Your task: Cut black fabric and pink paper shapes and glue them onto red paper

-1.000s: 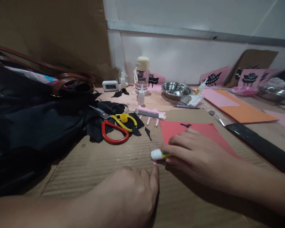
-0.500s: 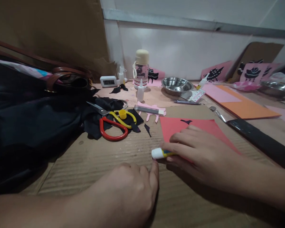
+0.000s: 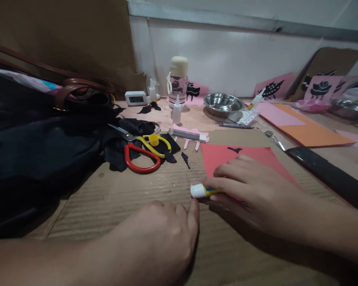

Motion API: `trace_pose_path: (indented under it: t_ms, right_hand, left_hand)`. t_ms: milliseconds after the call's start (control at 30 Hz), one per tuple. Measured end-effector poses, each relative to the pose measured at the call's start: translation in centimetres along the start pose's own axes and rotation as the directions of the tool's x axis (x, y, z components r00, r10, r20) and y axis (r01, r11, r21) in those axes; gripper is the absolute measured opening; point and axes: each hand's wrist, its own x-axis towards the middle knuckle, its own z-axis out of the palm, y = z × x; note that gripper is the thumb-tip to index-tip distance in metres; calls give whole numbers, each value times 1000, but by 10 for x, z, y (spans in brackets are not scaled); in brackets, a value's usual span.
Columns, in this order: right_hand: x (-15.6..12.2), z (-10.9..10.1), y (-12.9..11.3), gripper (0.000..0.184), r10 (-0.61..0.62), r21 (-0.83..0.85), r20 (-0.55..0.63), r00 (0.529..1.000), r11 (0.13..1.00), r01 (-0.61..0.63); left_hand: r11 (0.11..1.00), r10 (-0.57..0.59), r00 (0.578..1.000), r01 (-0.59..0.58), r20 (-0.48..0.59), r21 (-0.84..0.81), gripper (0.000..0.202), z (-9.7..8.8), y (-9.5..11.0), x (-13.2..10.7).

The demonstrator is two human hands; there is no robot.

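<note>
My right hand (image 3: 250,190) lies over a red sheet of paper (image 3: 220,157) and holds a glue stick (image 3: 200,191) flat, its white tip pointing left onto the cardboard mat (image 3: 137,198). My left hand (image 3: 161,238) rests on the mat just below that tip, fingers curled under and one fingertip pressed down close to the glue; anything beneath it is hidden. A small black cut-out (image 3: 234,149) sits on the red sheet's far edge.
Red and yellow scissors (image 3: 143,153) lie on black paper scraps (image 3: 170,145) with a yellow cap (image 3: 154,139). A dark bag (image 3: 38,147) fills the left. Behind stand a small bottle (image 3: 178,83), a clock (image 3: 135,98), a steel bowl (image 3: 223,104), orange paper (image 3: 310,133) and a black ruler (image 3: 325,172).
Both hands stay almost where they were; the glue stick's tip has barely shifted. The view has tilted slightly.
</note>
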Motion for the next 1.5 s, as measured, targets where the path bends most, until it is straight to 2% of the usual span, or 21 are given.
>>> trace_pose_path:
  t_ms: [267,367,467,533,700,867,1033,1233,1367,1500]
  right_hand:
    - [2,10,11,19,-6,-86,16,1000,996,8]
    - [3,6,13,18,-28,-121,-34,999,992,24]
    - [3,-1,10,19,-21,-84,-92,996,996,13]
    - [2,-5,6,21,-9,-26,-69,998,1000,7]
    - [0,3,-1,26,29,60,4,1000,998,-30]
    - [2,13,3,24,-29,-56,-24,999,998,28]
    - [3,4,10,19,-47,-141,-92,995,989,34]
    - [0,-9,8,22,-1,-63,-91,996,998,-5]
    - [0,0,3,19,13,-28,-54,998,999,-15]
    - [-1,8,2,20,-1,-29,-38,999,1000,-1]
  left_hand:
    - [1000,-10,1000,10,28,-13,58,-1,1,0]
    - [999,5,999,-3,48,-45,59,0,-1,2]
    - [999,1,998,1,64,-39,59,-1,-3,4]
    - [999,15,997,-12,74,-42,58,-2,-3,4]
    - [1000,10,999,-9,45,-30,53,-3,-1,1]
    - [1000,9,999,-8,42,-29,59,1,0,0]
    - [1000,15,1000,-15,18,7,60,1,0,-1]
    - [1000,-16,994,18,-105,12,59,-1,-1,-2]
    - [1000,-20,997,21,-79,15,60,2,1,-2]
    - [996,7,997,-14,-78,-90,57,4,-4,-4]
